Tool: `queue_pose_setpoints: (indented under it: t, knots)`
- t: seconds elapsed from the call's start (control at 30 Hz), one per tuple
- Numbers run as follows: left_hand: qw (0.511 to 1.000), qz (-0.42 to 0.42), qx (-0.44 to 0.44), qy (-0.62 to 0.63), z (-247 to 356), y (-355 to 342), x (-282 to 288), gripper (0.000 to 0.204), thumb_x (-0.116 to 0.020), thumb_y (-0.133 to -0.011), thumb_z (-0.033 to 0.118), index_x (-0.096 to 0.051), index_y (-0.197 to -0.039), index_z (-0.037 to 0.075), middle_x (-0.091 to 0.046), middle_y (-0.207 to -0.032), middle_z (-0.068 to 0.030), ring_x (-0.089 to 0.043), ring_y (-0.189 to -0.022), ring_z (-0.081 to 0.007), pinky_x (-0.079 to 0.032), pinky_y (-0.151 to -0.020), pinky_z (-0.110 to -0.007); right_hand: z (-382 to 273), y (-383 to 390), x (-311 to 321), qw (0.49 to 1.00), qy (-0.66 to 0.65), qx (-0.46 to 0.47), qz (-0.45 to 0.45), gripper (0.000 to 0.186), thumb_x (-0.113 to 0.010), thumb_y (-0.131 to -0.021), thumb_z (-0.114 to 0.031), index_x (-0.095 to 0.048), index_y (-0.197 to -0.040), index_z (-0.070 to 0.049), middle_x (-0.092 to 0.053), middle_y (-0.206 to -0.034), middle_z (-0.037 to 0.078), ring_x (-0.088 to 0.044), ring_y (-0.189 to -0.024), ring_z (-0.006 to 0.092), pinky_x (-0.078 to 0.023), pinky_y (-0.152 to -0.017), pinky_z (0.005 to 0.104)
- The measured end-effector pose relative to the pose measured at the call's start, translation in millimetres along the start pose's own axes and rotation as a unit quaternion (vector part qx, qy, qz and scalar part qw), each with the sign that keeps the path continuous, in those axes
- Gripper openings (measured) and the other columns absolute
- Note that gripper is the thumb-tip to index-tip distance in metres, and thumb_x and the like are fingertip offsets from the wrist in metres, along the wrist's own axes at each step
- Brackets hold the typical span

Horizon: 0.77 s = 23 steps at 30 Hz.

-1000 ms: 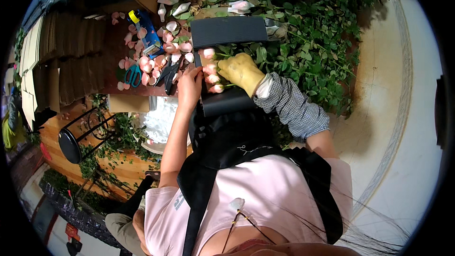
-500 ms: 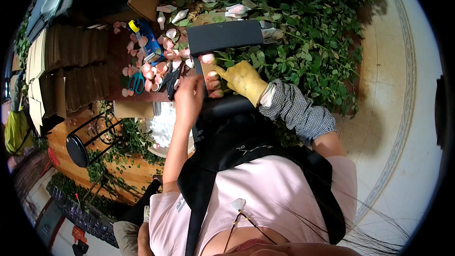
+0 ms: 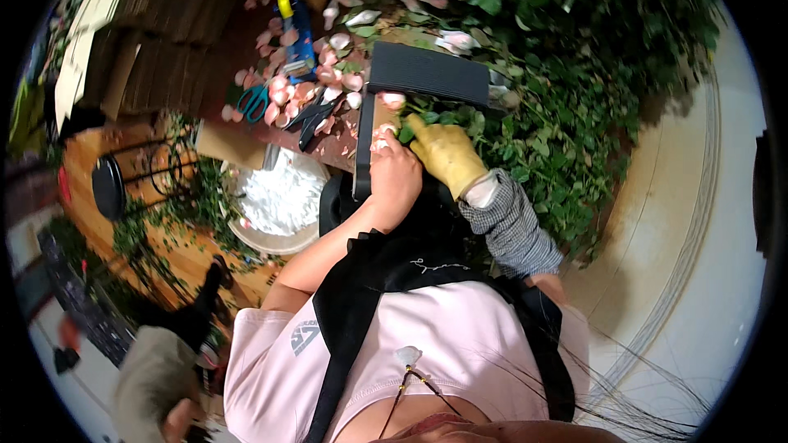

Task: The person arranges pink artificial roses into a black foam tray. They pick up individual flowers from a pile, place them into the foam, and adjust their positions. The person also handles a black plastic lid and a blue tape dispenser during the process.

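My bare left hand (image 3: 396, 176) is bent down over the pink roses (image 3: 382, 139) in a black tray-like holder (image 3: 364, 143), its fingers closed at the blooms. Beside it, my right hand (image 3: 449, 160) wears a yellow glove and closes around the green stems just behind the flower heads; part of the grip is hidden. Another pink rose (image 3: 392, 100) lies above them, close to the ribbed black flap (image 3: 430, 74) of the holder.
Loose pink petals (image 3: 328, 75), black scissors (image 3: 316, 119), teal-handled scissors (image 3: 254, 103) and a blue tool (image 3: 300, 37) lie left. Leafy stems (image 3: 542, 123) cover the right. A white-filled tub (image 3: 283, 197) stands below, cardboard (image 3: 156, 41) at far left. Another person's leg (image 3: 156, 369) shows lower left.
My left hand has moved right from beside the holder onto the roses. My gloved hand stays by the stems. The whole view has turned and shifted.
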State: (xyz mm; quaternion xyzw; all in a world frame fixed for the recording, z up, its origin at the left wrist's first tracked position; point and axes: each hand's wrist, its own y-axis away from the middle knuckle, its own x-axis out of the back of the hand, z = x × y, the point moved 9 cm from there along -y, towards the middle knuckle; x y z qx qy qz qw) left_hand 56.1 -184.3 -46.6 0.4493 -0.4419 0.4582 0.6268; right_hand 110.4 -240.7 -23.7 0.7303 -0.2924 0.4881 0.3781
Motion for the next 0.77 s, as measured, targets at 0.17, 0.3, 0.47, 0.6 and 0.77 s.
queue_pose_setpoints:
  t: [0.17, 0.3, 0.47, 0.6, 0.77]
  knots:
    - [0.993, 0.116, -0.009, -0.004, -4, 2, 20, 0.023, -0.062, -0.083, 0.019, -0.071, -0.082, -0.003, -0.069, -0.106, -0.0285, -0.071, -0.074, -0.0291, -0.056, -0.058, -0.033, 13, -16, -7, 0.998, -0.035, -0.003, 0.044, 0.035, -0.063, -0.091, -0.026, -0.059, -0.118, -0.004, -0.072, -0.090, 0.018, -0.070, -0.080, 0.0366, -0.055, -0.072, 0.0487]
    - [0.989, 0.002, 0.045, 0.143, -27, -7, 26, 0.020, -0.060, -0.084, 0.014, -0.071, -0.086, -0.003, -0.066, -0.106, -0.0199, -0.067, -0.085, -0.0302, -0.056, -0.073, -0.039, 21, -13, -4, 0.988, -0.141, 0.042, 0.047, 0.039, -0.066, -0.089, -0.022, -0.060, -0.125, -0.010, -0.071, -0.097, 0.018, -0.068, -0.087, 0.0384, -0.055, -0.076, 0.0490]
    - [0.992, 0.122, 0.006, 0.025, -7, -19, 28, 0.028, -0.058, -0.087, 0.018, -0.068, -0.097, -0.006, -0.051, -0.131, -0.0296, -0.059, -0.110, -0.0367, -0.051, -0.090, -0.039, 14, -9, 1, 0.987, -0.119, 0.048, 0.097, 0.045, -0.068, -0.088, -0.017, -0.059, -0.131, -0.012, -0.071, -0.102, 0.018, -0.068, -0.091, 0.0392, -0.054, -0.079, 0.0500]
    - [0.995, 0.064, 0.028, -0.076, 2, -18, 15, 0.038, -0.057, -0.088, 0.020, -0.067, -0.110, -0.009, -0.047, -0.139, -0.0336, -0.059, -0.108, -0.0354, -0.050, -0.091, -0.037, 23, 0, 17, 0.954, -0.281, -0.030, 0.096, 0.041, -0.065, -0.092, -0.014, -0.062, -0.132, -0.013, -0.071, -0.110, 0.018, -0.069, -0.098, 0.0353, -0.055, -0.085, 0.0436]
    - [0.990, -0.078, 0.026, -0.113, 7, -19, 7, 0.052, -0.051, -0.093, 0.022, -0.059, -0.132, -0.012, -0.041, -0.151, -0.0321, -0.055, -0.122, -0.0402, -0.046, -0.102, -0.043, 31, -8, 20, 0.836, -0.516, -0.125, 0.138, 0.033, -0.060, -0.100, -0.010, -0.064, -0.132, -0.005, -0.072, -0.115, 0.012, -0.068, -0.095, 0.0126, -0.053, -0.085, 0.0251]
